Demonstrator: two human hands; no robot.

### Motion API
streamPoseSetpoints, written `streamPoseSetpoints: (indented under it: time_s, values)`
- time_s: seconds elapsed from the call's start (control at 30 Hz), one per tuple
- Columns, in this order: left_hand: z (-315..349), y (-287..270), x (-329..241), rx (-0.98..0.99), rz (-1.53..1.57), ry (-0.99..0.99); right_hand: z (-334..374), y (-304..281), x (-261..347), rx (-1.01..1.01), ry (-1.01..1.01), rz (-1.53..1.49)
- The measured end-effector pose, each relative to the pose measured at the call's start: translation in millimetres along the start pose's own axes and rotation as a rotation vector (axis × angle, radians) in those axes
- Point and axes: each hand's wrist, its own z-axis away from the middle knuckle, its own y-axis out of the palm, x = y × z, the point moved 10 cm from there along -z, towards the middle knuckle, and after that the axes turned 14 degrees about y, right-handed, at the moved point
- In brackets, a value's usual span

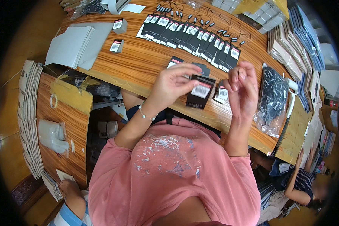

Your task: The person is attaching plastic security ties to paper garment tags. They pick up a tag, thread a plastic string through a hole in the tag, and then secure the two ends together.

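Note:
Between its thumb and fingers, my left hand (177,83) pinches the top of a black hang tag (195,102) bearing a white-and-red barcode sticker. My right hand (243,90) is raised just to the right, fingers curled in; whatever they may hold is too small to make out. Below and between the hands a small stack of barcode labels (221,95) sits near the table's front edge. Another black tag (174,60) lies partly behind my left hand. Farther back, a long overlapping row of black tags (192,37) with barcode stickers is spread out, their dark strings pointing away.
Two small label stacks (116,46) and white sheets (69,45) lie at left on the wooden table (135,71). At right are a clear bag of black strings (272,98), a white-handled tool (290,98) and piled folded garments (290,45). Other people sit lower left and right.

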Motion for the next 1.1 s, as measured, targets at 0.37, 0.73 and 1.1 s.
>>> streamPoseSetpoints:
  time_s: [0.37, 0.73, 1.1]
  values:
    - [-6.7, -14.8, -6.2, -0.199, -0.064, 0.004, 9.0, 31.1, -9.4, -0.374, -0.208, 0.937]
    - [-13.2, 1.5, -40.2, -0.061, -0.49, 0.199, 4.3, 33.2, -8.4, -0.415, -0.219, 1.006]
    - [-15.1, 16.0, -50.7, 0.076, -0.628, 0.282, 2.7, 26.6, -6.6, -0.385, -0.053, 1.025]
